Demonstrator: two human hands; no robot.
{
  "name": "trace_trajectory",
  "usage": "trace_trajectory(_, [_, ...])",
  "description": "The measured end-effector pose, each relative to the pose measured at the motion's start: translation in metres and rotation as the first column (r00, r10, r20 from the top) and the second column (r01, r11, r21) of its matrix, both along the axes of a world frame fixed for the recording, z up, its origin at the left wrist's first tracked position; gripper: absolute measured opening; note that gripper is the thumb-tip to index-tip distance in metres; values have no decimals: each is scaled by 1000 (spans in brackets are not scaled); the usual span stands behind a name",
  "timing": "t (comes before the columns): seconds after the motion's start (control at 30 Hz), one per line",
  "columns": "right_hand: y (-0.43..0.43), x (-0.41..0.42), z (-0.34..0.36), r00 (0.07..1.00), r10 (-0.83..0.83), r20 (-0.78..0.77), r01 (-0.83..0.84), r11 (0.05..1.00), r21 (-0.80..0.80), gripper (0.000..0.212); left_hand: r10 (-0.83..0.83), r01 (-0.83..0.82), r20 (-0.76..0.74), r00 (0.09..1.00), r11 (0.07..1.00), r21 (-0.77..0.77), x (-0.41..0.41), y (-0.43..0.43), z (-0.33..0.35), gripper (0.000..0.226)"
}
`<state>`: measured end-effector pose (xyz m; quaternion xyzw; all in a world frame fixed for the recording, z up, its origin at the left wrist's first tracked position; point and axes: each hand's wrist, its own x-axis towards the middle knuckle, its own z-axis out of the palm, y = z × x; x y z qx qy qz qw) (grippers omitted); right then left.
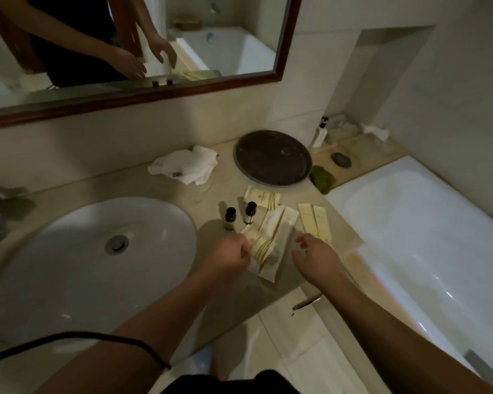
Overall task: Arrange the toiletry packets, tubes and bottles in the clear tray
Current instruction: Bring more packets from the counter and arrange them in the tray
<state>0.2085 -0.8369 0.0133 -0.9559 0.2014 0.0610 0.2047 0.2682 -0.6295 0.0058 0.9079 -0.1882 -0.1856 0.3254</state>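
— Nearest you?
— Your left hand [228,257] pinches the fanned cream packets [264,245] on the counter [143,184]. Your right hand [316,255] hovers beside them, loosely curled, holding nothing.
— Farther?
— Two dark-capped bottles [229,220] (upright, side by side), then a round dark tray [272,157].

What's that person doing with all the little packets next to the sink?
A person is sorting toiletries on the counter beside the sink. Their left hand pinches the edge of a fanned pile of packets. The right hand hovers beside it, fingers loose, holding nothing. Two small bottles stand upright behind the pile, and two cream packets lie side by side to its right. The clear tray is hard to make out.
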Motion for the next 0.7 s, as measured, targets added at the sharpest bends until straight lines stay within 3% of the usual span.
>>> trace_trajectory(0.3, [-62, 31, -25, 982, -187, -14, 186, 981, -44, 48, 1, -1, 11, 1000, 1000, 8, 13, -57, -5, 4])
trace_trajectory(0.4, [-83, 44, -33, 976, -214, -48, 212, 977, -32, 57, 67, -68, 19, 998, 997, 37, 12, -79, -4, 14])
trace_trajectory(0.57, [-102, 63, -44, 996, -62, -65, 61, 998, -24, 58, 193, -206, 108, 975, 969, 134, 14, -109, -9, 18])
trace_trajectory(0.7, [-101, 88, -46, 983, 181, 34, -182, 983, 20, 50, 399, -434, 186, 898, 871, 232, 13, -110, -19, 30])
